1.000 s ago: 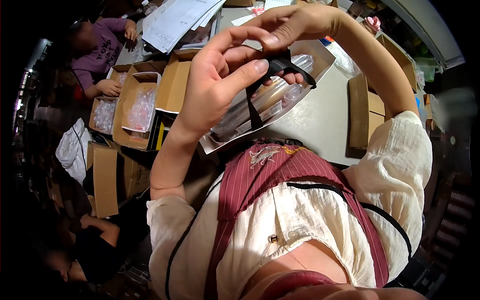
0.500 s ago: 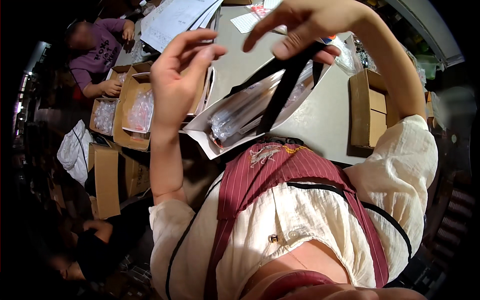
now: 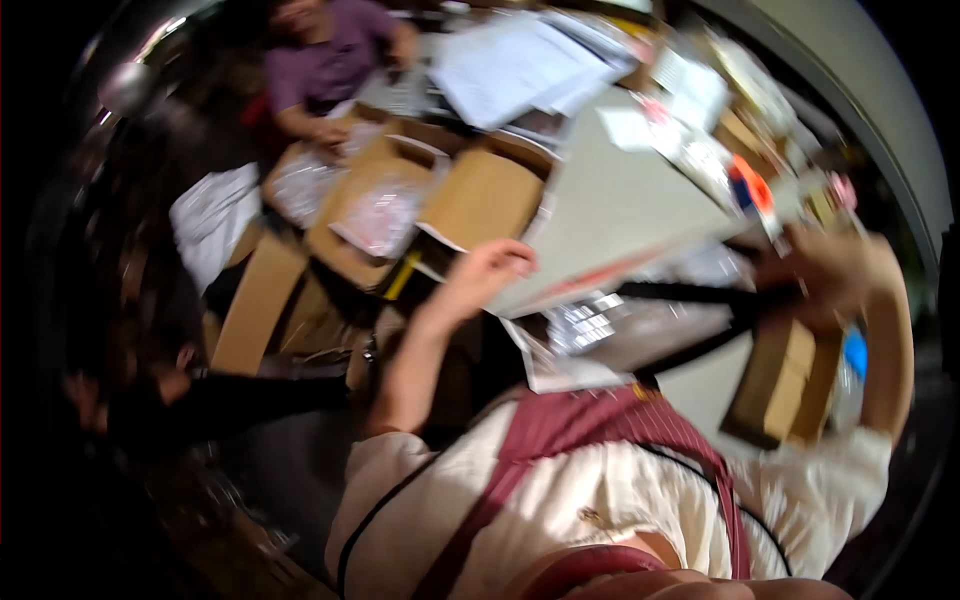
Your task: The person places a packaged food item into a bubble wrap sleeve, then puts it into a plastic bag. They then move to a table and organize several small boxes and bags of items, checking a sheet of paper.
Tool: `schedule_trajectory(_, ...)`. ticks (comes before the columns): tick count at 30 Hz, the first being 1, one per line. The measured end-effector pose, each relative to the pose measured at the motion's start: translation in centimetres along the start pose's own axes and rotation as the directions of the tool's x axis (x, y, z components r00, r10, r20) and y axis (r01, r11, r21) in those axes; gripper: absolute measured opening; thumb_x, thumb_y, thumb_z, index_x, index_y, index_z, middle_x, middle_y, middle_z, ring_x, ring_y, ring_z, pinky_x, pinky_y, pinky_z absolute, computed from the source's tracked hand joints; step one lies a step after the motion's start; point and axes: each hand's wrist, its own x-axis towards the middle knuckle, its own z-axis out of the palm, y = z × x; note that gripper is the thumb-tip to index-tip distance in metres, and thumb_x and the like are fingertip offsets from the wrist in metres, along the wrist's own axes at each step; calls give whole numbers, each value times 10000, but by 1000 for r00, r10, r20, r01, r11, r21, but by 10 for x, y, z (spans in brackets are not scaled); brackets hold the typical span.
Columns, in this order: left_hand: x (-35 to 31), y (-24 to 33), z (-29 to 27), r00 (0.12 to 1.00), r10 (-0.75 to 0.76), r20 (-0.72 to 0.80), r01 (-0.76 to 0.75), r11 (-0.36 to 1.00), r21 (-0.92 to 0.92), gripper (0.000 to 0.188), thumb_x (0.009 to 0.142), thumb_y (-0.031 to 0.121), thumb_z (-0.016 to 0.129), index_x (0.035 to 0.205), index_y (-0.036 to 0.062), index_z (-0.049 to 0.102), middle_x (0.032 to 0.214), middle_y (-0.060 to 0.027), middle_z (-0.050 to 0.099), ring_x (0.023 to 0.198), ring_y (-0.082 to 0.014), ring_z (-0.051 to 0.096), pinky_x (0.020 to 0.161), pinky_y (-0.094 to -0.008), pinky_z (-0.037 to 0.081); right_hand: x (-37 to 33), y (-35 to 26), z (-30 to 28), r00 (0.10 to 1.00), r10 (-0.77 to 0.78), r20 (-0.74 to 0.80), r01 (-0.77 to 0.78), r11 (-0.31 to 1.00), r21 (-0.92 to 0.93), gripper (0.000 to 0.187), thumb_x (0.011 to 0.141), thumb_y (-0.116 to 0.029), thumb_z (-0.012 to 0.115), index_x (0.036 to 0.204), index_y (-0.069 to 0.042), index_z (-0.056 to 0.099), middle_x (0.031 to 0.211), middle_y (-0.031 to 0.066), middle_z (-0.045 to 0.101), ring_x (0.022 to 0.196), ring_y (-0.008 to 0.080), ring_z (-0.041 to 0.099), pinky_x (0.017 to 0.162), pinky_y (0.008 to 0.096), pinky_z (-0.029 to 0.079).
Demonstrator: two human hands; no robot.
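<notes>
A white bag (image 3: 562, 368) with black strap handles (image 3: 700, 294) leans open against my front at the table edge. Clear plastic-wrapped items (image 3: 585, 325) lie inside it. My right hand (image 3: 825, 275), blurred by motion, is closed on the handles and draws them out to the right. Beside the bag's left corner is my left hand (image 3: 492, 270), its fingers bent. Blur hides whether that hand touches the bag or has anything in it.
Cardboard boxes (image 3: 490, 195) with clear plastic pieces line the table's left side, near a person in purple (image 3: 325, 60). Papers (image 3: 520, 65) lie at the back. Another box (image 3: 785, 385) stands right. A dark-sleeved arm (image 3: 270, 395) extends at lower left.
The view has swung, so the scene sits lower and further right. My right hand has pulled the handles away to the right. My left hand has come down beside the bag's left corner.
</notes>
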Motion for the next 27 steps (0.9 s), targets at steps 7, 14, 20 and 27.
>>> schedule_trajectory(7, -22, -73, 9, 990, -139, 1, 136, 966, -221, 252, 974, 77, 583, 1187, -47, 632, 1104, -129, 704, 1020, -174, 664, 919, -307, 523, -9, -28, 51, 917, -29, -399, -127, 925, -359, 267, 625, -122, 810, 785, -8, 629, 795, 148, 641, 862, 343, 632, 1007, 453, 429)
schedule_trajectory(14, 25, -109, 30, 974, -206, 94, 220, 960, -173, 237, 945, 102, 660, 1155, -8, 649, 1030, -88, 708, 963, -140, 668, 858, -276, 531, -6, -50, 37, 688, -348, -637, -303, 659, -688, 119, 620, -41, 620, 704, -8, 699, 502, 78, 508, 722, 206, 632, 1246, 582, 172)
schedule_trajectory(20, 68, -132, 51, 971, -184, 154, 177, 983, 55, 276, 931, 228, 671, 1117, 24, 679, 968, -79, 725, 918, -139, 671, 824, -281, 524, -96, 13, -64, 577, -373, -726, -664, 303, -684, 147, 777, -187, 700, 785, -48, 650, 806, 129, 615, 797, 275, 602, 960, 509, 438)
schedule_trajectory(27, 130, -117, 125, 974, -124, 188, 59, 947, 317, 240, 956, 153, 592, 1129, 7, 672, 989, -159, 733, 874, -269, 716, 803, -376, 553, -249, 29, -143, -124, 493, -861, -409, 766, 497, 344, 1061, -310, 462, 1086, -18, 643, 894, 109, 694, 758, 156, 692, 682, 318, 590)
